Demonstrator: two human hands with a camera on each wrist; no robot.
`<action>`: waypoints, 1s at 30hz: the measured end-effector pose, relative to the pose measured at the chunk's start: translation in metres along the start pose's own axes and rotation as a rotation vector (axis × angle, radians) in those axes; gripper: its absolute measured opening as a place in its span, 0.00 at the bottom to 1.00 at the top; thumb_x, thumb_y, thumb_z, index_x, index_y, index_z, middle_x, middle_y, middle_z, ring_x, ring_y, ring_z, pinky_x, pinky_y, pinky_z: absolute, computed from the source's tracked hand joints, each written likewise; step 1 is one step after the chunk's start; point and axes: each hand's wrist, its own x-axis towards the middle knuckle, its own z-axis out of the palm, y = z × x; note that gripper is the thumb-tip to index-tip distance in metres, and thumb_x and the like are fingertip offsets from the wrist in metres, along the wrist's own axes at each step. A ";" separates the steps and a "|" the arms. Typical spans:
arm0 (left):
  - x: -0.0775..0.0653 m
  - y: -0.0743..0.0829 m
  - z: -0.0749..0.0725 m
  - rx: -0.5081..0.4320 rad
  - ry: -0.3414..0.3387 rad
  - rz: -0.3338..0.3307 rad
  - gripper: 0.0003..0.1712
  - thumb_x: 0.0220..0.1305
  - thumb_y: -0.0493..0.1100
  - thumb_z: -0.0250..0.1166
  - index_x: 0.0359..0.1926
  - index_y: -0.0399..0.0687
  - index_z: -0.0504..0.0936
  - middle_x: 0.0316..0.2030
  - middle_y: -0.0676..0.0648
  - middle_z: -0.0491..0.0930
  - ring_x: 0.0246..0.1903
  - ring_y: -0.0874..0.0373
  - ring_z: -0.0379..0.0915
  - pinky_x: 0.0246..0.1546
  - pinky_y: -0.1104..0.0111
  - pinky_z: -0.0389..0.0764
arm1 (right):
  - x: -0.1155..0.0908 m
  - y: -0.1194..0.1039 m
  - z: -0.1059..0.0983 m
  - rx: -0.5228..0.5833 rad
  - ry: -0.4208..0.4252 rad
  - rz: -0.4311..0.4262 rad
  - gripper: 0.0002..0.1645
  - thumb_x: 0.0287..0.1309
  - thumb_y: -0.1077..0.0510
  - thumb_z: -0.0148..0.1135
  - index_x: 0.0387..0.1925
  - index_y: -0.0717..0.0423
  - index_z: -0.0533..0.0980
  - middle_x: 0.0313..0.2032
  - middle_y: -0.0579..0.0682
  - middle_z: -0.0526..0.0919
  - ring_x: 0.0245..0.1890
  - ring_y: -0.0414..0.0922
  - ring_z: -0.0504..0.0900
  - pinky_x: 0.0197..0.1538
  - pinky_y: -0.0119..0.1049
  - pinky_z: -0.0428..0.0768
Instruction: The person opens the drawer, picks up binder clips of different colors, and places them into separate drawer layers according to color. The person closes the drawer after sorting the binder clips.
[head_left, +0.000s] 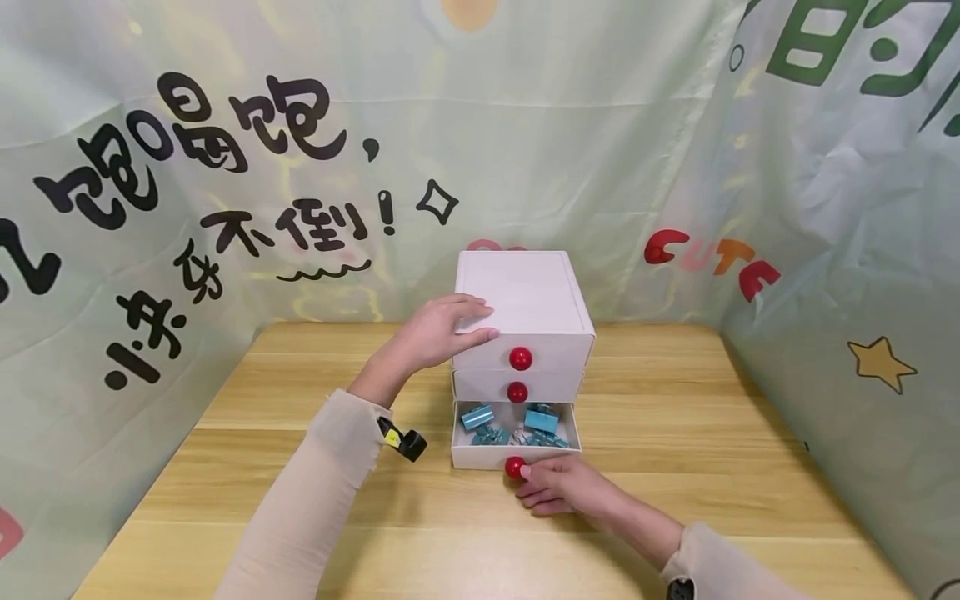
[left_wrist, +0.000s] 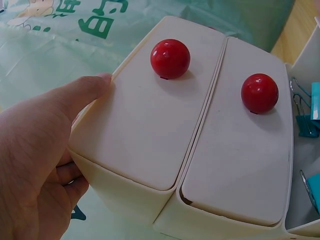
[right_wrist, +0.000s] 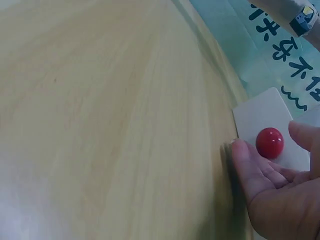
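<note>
A small white drawer cabinet [head_left: 525, 292] stands on the wooden table, with a red ball knob on each of its three drawers. Its bottom drawer [head_left: 480, 457] is pulled out and holds several blue binder clips [head_left: 542, 420]. My left hand [head_left: 442, 332] rests on the cabinet's upper left edge, thumb along the front edge and fingers over the top. The upper two drawers [left_wrist: 145, 120] look closed in the left wrist view. My right hand [head_left: 566, 487] is at the bottom drawer's red knob [right_wrist: 270, 143], thumb and extended fingers on either side with small gaps.
The wooden table [head_left: 675, 417] spreads around the cabinet on both sides and in front. A printed cloth backdrop [head_left: 562, 167] hangs behind the table and along its sides. A dark wrist device [head_left: 405, 442] sits at the left sleeve.
</note>
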 end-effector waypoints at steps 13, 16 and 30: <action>0.000 -0.001 0.002 0.002 0.016 0.018 0.33 0.64 0.65 0.60 0.61 0.51 0.79 0.63 0.48 0.74 0.65 0.53 0.65 0.65 0.57 0.66 | 0.013 0.010 0.015 0.326 0.064 0.098 0.35 0.69 0.47 0.57 0.62 0.71 0.65 0.45 0.63 0.84 0.43 0.50 0.86 0.51 0.43 0.81; -0.001 -0.001 0.002 -0.001 0.015 0.014 0.33 0.64 0.65 0.60 0.61 0.51 0.79 0.63 0.49 0.74 0.65 0.53 0.65 0.65 0.56 0.66 | 0.015 0.010 0.017 0.363 0.062 0.090 0.34 0.69 0.48 0.57 0.62 0.71 0.64 0.46 0.64 0.83 0.44 0.50 0.85 0.51 0.44 0.81; 0.000 -0.002 0.002 -0.008 0.016 0.025 0.32 0.65 0.64 0.61 0.61 0.50 0.79 0.62 0.48 0.74 0.65 0.52 0.65 0.65 0.56 0.66 | 0.021 0.008 0.017 0.380 0.076 0.058 0.33 0.69 0.49 0.57 0.60 0.73 0.66 0.46 0.67 0.82 0.45 0.52 0.85 0.52 0.44 0.80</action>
